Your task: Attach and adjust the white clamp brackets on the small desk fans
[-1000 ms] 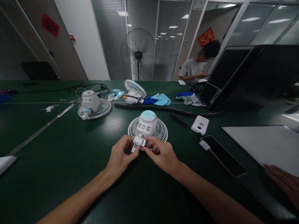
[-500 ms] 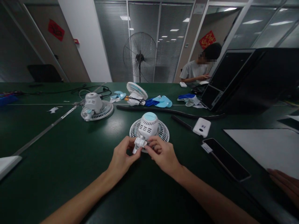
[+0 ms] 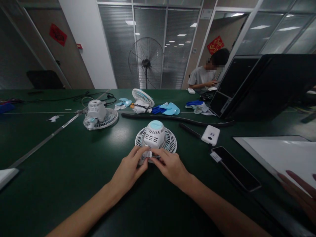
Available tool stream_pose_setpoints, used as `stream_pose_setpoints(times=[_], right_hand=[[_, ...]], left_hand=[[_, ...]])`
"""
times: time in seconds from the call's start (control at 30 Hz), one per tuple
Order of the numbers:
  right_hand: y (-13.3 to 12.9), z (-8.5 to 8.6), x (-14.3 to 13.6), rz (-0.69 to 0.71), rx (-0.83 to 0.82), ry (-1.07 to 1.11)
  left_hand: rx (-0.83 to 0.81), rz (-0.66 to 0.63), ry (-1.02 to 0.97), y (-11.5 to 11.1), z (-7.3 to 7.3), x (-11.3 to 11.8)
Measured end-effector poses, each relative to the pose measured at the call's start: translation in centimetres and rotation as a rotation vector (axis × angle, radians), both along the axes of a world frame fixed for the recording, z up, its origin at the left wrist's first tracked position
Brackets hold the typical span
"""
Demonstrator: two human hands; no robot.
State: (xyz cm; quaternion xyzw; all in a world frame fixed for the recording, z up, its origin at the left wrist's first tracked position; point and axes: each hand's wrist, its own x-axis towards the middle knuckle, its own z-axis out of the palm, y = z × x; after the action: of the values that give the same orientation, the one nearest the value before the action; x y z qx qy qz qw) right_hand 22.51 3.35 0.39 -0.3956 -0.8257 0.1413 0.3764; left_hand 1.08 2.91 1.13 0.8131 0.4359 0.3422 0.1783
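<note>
A small white electric fan [image 3: 155, 135] lies grille-down on the green table, its motor housing with the pale blue round cap facing up. At its near side sticks out a white plastic joint piece [image 3: 147, 153], partly covered by fingers. My left hand [image 3: 129, 167] pinches this piece from the left, thumb below and index finger above. From the right, my right hand [image 3: 172, 165] grips the same piece, its fingertips almost meeting those of the left. What lies between the fingertips is mostly hidden.
A similar fan [image 3: 97, 113] lies left, another fan [image 3: 142, 100] stands behind. Beyond are blue fan blades [image 3: 171, 108], gloves [image 3: 199, 107] and a black tube [image 3: 172, 118]. A power bank [image 3: 210, 135] and phone [image 3: 235, 168] lie right. Another person's hand [image 3: 298, 189] rests near white paper [image 3: 283, 154].
My right fingers have moved in over the white joint piece, closer to my left fingertips. The other person's hand at the right has spread and shifted. The view has tilted slightly.
</note>
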Motion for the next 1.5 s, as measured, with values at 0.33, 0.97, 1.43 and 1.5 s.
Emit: stream_pose_setpoints(times=[0.33,0.97,1.43,1.5], right_hand=[[0.6,-0.1,-0.1,-0.011,0.307,-0.183],[0.7,-0.7,1.4,0.066,0.026,0.030],[0.8,-0.9,1.3,0.078,-0.024,0.018],[0.8,-0.9,1.4,0.068,-0.032,0.025]], left_hand=[[-0.052,-0.038,0.107,0.2,1.4,0.1],[0.098,0.941,0.296,-5.6,-0.1,-24.3],[0.077,1.228,0.322,5.1,1.7,-28.9],[0.263,1.247,0.293,6.3,1.5,-27.1]])
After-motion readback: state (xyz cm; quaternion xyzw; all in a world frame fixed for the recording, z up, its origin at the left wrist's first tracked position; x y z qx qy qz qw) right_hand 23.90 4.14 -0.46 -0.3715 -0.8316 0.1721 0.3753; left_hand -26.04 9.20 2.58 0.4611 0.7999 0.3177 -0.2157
